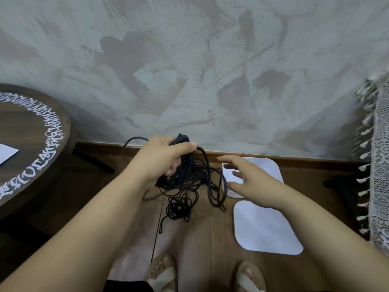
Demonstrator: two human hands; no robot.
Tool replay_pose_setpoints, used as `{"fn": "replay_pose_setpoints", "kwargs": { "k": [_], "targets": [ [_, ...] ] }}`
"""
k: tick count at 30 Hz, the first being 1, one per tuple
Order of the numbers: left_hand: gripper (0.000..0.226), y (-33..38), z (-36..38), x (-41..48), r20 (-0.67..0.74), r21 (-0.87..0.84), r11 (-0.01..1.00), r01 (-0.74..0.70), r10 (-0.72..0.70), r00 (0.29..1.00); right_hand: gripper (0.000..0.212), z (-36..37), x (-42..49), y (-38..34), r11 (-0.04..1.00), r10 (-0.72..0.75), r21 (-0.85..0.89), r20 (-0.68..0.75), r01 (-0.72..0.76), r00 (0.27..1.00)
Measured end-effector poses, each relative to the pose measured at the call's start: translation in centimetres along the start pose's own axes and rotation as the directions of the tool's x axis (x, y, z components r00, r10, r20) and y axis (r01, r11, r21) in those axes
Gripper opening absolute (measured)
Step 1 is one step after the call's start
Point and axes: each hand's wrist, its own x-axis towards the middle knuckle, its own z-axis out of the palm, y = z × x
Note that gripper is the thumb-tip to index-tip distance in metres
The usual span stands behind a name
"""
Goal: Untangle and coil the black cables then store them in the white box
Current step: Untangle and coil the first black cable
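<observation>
My left hand point(162, 157) grips a tangled bunch of black cables point(189, 175) up in the air, and loose loops hang from it down toward the wooden floor. My right hand point(246, 180) hovers just right of the hanging loops with its fingers spread, holding nothing. Under that hand stands the white box point(271, 167) on the floor against the wall, partly hidden by the fingers. Its white lid point(265, 226) lies flat on the floor just in front of it.
A round dark wooden table point(31, 148) with white lettering and a sheet of paper stands at the left. A lace cloth with tassels point(376, 165) hangs at the right edge. My sandalled feet point(206, 275) are at the bottom. The grey plastered wall point(189, 70) rises directly ahead.
</observation>
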Motion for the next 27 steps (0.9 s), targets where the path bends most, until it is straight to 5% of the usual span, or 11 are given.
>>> {"fn": "replay_pose_setpoints", "kwargs": {
  "k": [5, 9, 10, 12, 16, 19, 23, 27],
  "targets": [
    [0.026, 0.8, 0.1, -0.4, -0.054, -0.178, 0.984, -0.031, 0.022, 0.998, 0.064, 1.7, 0.2, -0.1, 0.958, -0.11, 0.283, 0.235, 0.04, 0.966],
    [0.023, 1.2, 0.0, -0.9, -0.074, -0.188, 0.981, -0.041, 0.027, 0.997, 0.031, 1.7, 0.6, 0.1, 0.929, -0.008, 0.37, 0.09, -0.026, 0.996],
    [0.024, 1.3, 0.0, -0.9, -0.065, -0.183, 0.982, -0.041, 0.029, 0.997, 0.023, 1.8, 0.8, -0.2, 0.882, 0.031, 0.468, 0.066, -0.059, 0.997],
    [0.026, 1.2, 0.1, -1.0, -0.041, -0.1, 0.994, -0.053, 0.049, 0.998, 0.047, 1.8, 1.2, -0.4, 0.726, 0.121, 0.673, 0.08, -0.143, 0.989],
    [0.031, 0.7, 0.9, -1.0, -0.034, 0.093, 0.992, -0.081, 0.084, 0.996, 0.061, 1.4, 1.5, -0.9, 0.536, 0.263, 0.809, 0.114, -0.243, 0.958],
    [0.035, 0.4, 1.1, -0.7, -0.133, 0.221, 0.972, -0.083, 0.114, 0.985, 0.043, 1.8, 1.4, -0.8, 0.579, 0.304, 0.765, 0.118, -0.281, 0.945],
    [0.042, -0.2, 0.4, -0.1, -0.246, 0.273, 0.958, -0.086, 0.156, 0.957, 0.002, 2.0, 0.9, -0.4, 0.773, 0.218, 0.614, -0.019, -0.16, 0.976],
    [0.037, -0.8, 0.7, 0.5, -0.293, 0.5, 0.865, -0.045, 0.218, 0.931, 0.007, 1.8, 0.5, -1.2, 0.864, 0.152, 0.493, -0.061, -0.103, 0.987]
  ]
}}
